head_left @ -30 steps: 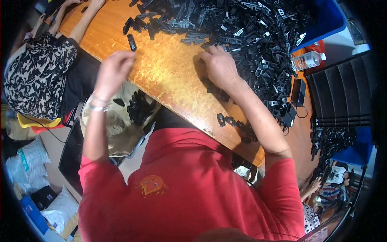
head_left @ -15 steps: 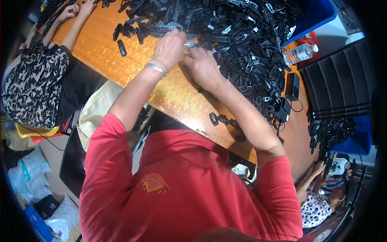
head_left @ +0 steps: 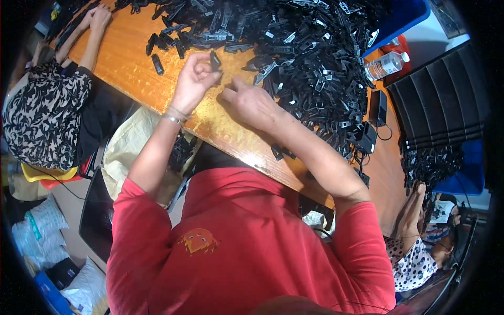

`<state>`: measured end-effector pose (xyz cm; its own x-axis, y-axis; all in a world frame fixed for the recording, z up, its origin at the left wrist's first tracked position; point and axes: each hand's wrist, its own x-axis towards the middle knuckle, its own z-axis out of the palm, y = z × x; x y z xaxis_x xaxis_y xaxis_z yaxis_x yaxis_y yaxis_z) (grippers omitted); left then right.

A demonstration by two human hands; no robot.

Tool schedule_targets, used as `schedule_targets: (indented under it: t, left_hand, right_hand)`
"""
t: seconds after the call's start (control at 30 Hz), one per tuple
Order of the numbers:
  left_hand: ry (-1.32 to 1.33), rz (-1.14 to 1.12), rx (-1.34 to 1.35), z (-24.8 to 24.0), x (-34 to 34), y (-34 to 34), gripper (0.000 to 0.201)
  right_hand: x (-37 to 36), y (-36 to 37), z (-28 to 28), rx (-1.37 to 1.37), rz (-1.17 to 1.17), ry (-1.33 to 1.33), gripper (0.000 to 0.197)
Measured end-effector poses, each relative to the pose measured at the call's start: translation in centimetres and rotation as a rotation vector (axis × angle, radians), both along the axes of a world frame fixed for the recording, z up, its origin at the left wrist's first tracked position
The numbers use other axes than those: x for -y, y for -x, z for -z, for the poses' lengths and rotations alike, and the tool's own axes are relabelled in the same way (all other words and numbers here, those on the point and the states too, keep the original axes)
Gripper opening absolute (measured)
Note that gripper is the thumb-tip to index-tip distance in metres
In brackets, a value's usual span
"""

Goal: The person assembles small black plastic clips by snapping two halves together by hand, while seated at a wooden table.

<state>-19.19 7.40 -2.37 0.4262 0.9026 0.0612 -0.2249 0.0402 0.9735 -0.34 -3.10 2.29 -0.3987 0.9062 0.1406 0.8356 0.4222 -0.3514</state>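
Note:
My left hand [head_left: 191, 86] is raised a little over the wooden table [head_left: 210, 123], a small black plastic part [head_left: 215, 62] pinched between its fingers. Just right of it, my right hand [head_left: 254, 107] hovers low over the wood with bent fingers. Its fingertips point toward the left hand, and what they hold, if anything, is hidden. A big heap of black plastic clip-like parts [head_left: 315, 79] spreads beyond and to the right of both hands. One loose black part [head_left: 157, 64] lies apart on the left, and a few more [head_left: 278, 152] sit under my right forearm.
At the right edge are a clear bottle [head_left: 386, 66], a blue bin [head_left: 412, 23] and black boxes with cords [head_left: 366, 138]. A pale sack [head_left: 123, 147] hangs open below the table's near edge. Another person's hands [head_left: 100, 18] rest far left; a co-worker's arm [head_left: 413, 215] reaches in right.
My left hand has drawn back from the heap toward the lower left, now showing a black part in its fingers. My right hand has shifted left and slightly nearer, off the heap's edge.

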Motion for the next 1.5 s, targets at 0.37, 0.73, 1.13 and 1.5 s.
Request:
schedule_targets:
  t: [0.37,0.73,1.13,1.5]
  left_hand:
    - [-0.172,-0.093,-0.251,1.7,3.0,4.1,0.029]
    - [-0.833,-0.222,-0.793,-0.4,3.6,6.5,0.033]
    - [-0.797,-0.207,-0.742,-0.4,3.6,6.3,0.025]
    - [-0.666,0.138,-1.098,-5.1,3.3,14.5,0.024]
  right_hand:
    - [-1.1,-0.4,0.3,0.034,0.114,-0.005,0.013]
    - [-0.4,2.3,-0.1,-0.169,0.176,-0.137,0.020]
    - [-3.4,1.3,2.5,-0.293,0.027,-0.172,0.026]
    - [-0.3,0.0,0.4,-0.124,-0.029,-0.138,0.014]
